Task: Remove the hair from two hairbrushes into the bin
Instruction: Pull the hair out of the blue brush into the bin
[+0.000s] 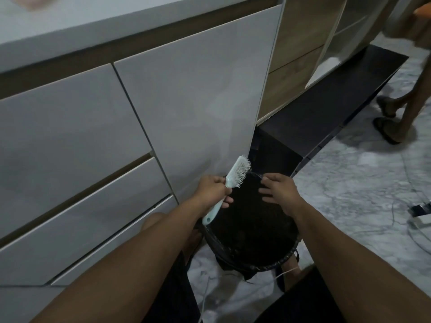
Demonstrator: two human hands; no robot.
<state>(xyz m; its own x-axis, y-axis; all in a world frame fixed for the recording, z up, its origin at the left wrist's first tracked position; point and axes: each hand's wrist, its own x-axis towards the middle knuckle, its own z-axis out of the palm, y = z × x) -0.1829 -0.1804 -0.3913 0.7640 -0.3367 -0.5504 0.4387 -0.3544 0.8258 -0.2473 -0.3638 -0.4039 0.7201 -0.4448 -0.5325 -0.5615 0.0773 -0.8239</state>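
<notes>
Left hand (213, 191) grips a pale mint hairbrush (233, 180) by the handle, just under the head, fingers curled round it. Brush is tilted, head up and far, bristles facing right, held right over the far-left rim of the bin (263, 266).

Right hand (276, 188) hovers over the bin just right of the brush, fingers loosely spread. A thin strand of hair (255, 174) seems to run from the bristles toward its fingertips; whether they pinch it is too small and blurred to tell.

Bin is black, bag-lined, on the marble floor (361, 183) between the person's knees, against the white drawers (81, 159). Inside is dark; cannot tell how much hair has landed.

Progress, as a judgement: mid-cleaning of one brush. Bristles look mostly clear, maybe a few strands left near the top. Second hairbrush not in view, so its state is unknown. Left to do: finish this one, drop the hair, deal with the other.

Far right, another person's feet in sandals (388, 127); cable and small device (419, 209) on the floor at right.
</notes>
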